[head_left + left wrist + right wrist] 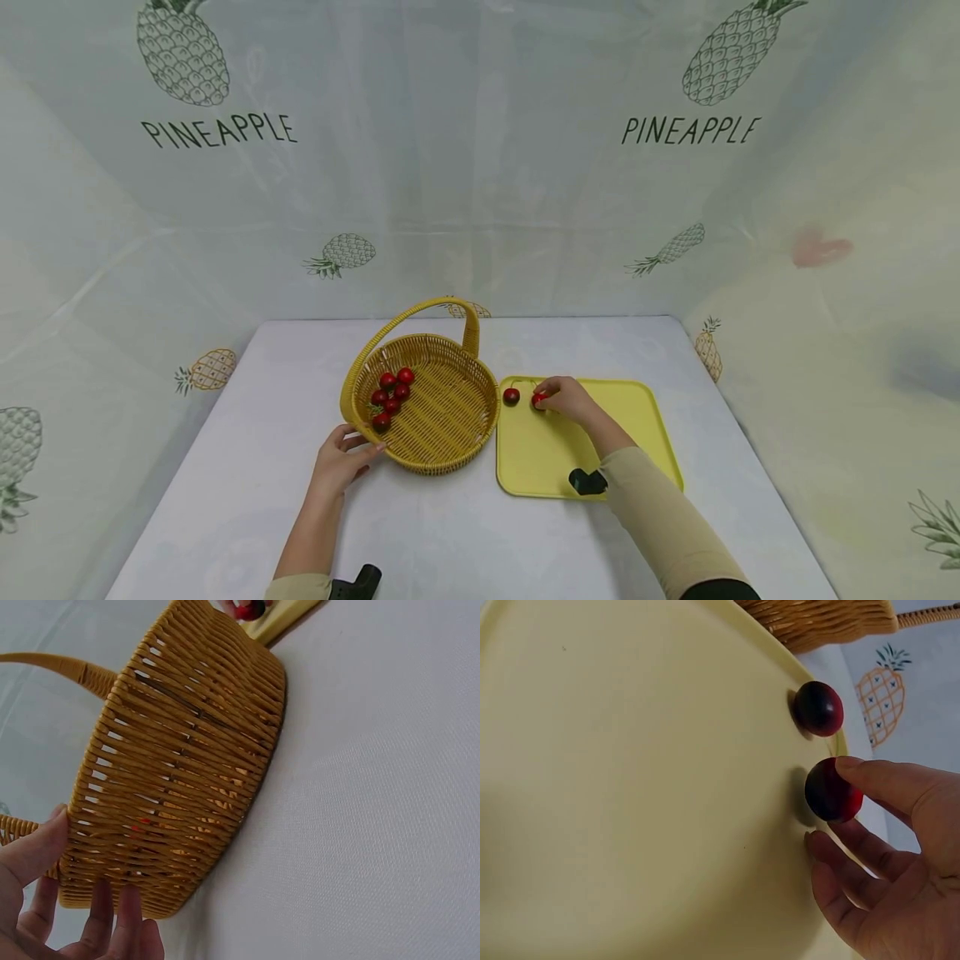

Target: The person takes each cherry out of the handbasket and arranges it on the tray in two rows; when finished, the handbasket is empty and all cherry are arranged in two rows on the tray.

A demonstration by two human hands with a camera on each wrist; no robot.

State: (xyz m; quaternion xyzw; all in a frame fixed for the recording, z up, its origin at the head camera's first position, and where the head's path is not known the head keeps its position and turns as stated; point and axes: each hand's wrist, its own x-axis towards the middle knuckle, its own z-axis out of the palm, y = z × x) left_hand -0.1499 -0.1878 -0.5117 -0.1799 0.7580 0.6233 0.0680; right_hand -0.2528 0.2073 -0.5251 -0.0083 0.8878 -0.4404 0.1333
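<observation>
A yellow wicker basket (427, 417) with a tall arched handle stands on the table, several dark red cherries (392, 400) gathered at its left side. My left hand (341, 458) holds the basket's near-left edge; in the left wrist view the thumb (41, 844) lies at the rim and the fingers rest against the woven side. Over the yellow tray (600, 433), my right hand (564, 398) pinches a cherry (832, 789) between thumb and fingers. Beside it on the tray lies another cherry (819, 709), close to the tray's edge.
The tray sits right against the basket's right side, on a white-covered table (247, 492). Behind and at both sides hangs a pale curtain (465, 167) printed with pineapples. The basket handle (471, 329) rises above the rim.
</observation>
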